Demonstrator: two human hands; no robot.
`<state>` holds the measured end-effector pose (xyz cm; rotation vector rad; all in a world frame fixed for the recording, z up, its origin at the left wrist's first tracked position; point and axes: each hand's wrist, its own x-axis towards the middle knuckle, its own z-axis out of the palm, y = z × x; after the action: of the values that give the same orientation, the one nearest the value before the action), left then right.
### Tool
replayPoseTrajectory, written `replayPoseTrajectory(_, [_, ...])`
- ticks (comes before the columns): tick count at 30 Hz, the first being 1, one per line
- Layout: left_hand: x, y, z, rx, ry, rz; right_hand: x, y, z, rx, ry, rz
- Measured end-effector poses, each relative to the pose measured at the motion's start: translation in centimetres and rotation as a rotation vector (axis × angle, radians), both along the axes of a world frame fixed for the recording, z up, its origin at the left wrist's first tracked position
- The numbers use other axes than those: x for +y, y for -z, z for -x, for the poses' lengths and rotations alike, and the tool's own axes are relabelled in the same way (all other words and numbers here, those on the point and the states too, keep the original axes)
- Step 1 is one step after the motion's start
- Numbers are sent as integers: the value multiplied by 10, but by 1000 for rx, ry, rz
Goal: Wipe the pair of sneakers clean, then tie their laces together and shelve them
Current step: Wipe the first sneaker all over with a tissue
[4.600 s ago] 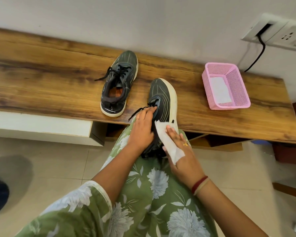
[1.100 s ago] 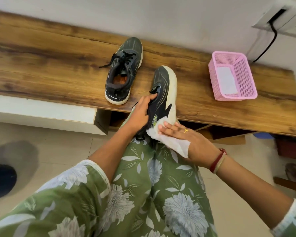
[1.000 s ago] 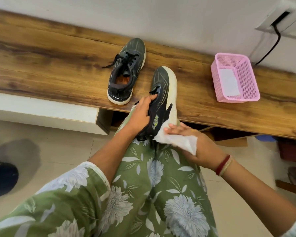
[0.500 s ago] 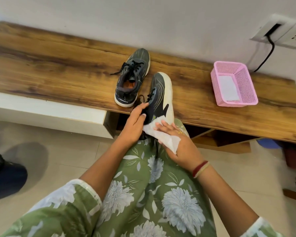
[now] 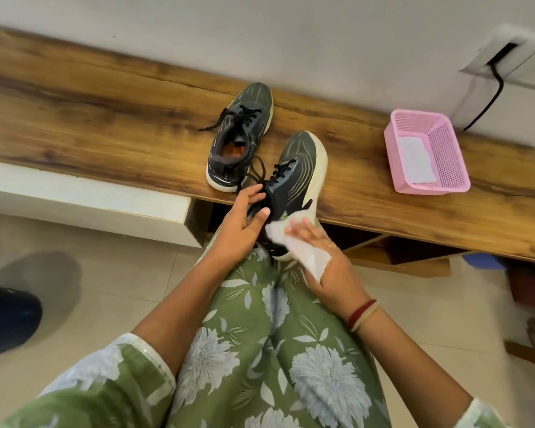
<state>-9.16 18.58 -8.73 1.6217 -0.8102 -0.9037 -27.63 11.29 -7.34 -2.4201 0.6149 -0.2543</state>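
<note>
One dark sneaker with a white sole (image 5: 297, 168) rests heel-down on my lap, its toe pointing at the wall. My left hand (image 5: 240, 225) grips it around the collar and heel, thumb across the side. My right hand (image 5: 325, 257) holds a white wipe (image 5: 294, 245) and presses it against the shoe's right side near the heel. The other sneaker (image 5: 240, 139) stands upright on the wooden shelf top (image 5: 105, 118), just left of the held one, its black laces loose.
A pink plastic basket (image 5: 445, 156) holding a white wipe stands on the shelf top at the right. A black cable hangs from a wall socket (image 5: 507, 60) above it. Open compartments show under the shelf top. A dark object (image 5: 7, 319) lies on the floor at left.
The wipe has been rubbed back and forth along the shoe's right side near the heel. My left hand has shifted its grip from the tongue down to the collar.
</note>
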Motion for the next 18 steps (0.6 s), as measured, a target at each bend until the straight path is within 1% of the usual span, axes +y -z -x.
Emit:
replayPoseTrajectory(2, [1, 5, -3, 22, -7, 17, -5, 4, -16, 9, 124, 19])
replayPoseTrajectory(3, [2, 7, -3, 33, -20, 20, -4, 2, -24, 24, 134, 21])
replayPoseTrajectory(5, [3, 8, -5, 72, -52, 30, 1, 1, -33, 54, 37, 56])
replayPoseTrajectory(7, [2, 5, -6, 161, -72, 54, 3, -4, -25, 90, -118, 44])
replayPoseTrajectory(9, [1, 3, -6, 210, -85, 63, -3, -8, -11, 130, -236, 60])
replayPoseTrajectory(10, [1, 2, -6, 229, -91, 65, -7, -9, -9, 143, -243, 107])
replayPoseTrajectory(12, [1, 3, -7, 282, -94, 76, -8, -9, -17, 132, -151, 180])
replayPoseTrajectory(13, [1, 5, -7, 288, -100, 90, -4, -10, -24, 117, -99, 180])
replayPoseTrajectory(14, [2, 5, -8, 275, -107, 100, 2, -10, -32, 114, -92, 160])
replayPoseTrajectory(18, [2, 2, -9, 245, -115, 119, -2, -19, -31, 188, -335, 136])
